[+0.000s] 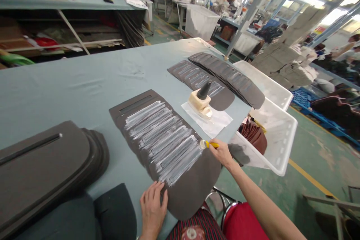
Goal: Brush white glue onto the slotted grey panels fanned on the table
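A dark grey fan-shaped stack of panels (194, 187) lies on the table before me, the top one streaked with white paste (168, 135) across its slots. My right hand (221, 152) grips a brush (212, 144) with a yellow handle, its pale bristles at the right edge of the paste. My left hand (153, 204) rests with fingers stretched out on the near edge of the panels. Beyond them, a cream glue bottle (199, 101) with a black cone-shaped top stands on a white sheet (218, 122).
More panels (42, 150) are piled at the left. Fanned, streaked panels (225, 75) lie at the far right of the blue-grey table (84, 78). White plastic bins (281, 135) stand off its right edge, one holding brown pieces (253, 137). Another table (56, 2) stands behind.
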`<action>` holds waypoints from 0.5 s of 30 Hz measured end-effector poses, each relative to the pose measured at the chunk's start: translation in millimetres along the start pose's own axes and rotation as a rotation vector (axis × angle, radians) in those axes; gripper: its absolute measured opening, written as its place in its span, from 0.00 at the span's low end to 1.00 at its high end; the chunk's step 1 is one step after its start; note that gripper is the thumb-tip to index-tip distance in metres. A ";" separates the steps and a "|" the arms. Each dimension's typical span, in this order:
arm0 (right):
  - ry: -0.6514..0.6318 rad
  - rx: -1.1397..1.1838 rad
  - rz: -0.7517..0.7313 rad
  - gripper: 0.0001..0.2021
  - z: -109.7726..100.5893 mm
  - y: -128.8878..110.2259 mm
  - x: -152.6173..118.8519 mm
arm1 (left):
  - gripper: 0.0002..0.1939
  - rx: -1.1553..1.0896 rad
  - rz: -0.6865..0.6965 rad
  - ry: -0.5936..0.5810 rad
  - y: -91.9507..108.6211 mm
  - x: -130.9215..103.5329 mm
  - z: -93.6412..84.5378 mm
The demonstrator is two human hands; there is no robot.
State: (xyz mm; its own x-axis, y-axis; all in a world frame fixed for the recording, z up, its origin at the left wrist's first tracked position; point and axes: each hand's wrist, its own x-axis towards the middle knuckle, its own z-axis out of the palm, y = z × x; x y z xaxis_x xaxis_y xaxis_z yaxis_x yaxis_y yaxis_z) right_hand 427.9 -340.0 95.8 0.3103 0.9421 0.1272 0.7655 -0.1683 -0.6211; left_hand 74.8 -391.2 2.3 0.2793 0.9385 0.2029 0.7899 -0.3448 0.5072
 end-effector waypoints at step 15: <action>-0.093 0.180 -0.097 0.12 51.0 -50.8 31.5 | 0.12 0.064 -0.173 0.112 -8.6 80.7 -4.2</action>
State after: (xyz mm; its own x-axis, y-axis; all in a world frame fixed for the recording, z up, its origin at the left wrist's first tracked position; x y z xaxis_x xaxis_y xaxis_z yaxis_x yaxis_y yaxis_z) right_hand 370.0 -287.0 91.8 0.1805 0.9754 0.1262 0.6734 -0.0290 -0.7387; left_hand 88.2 -312.6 17.8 0.0770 0.9745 0.2108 0.8550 -0.1733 0.4887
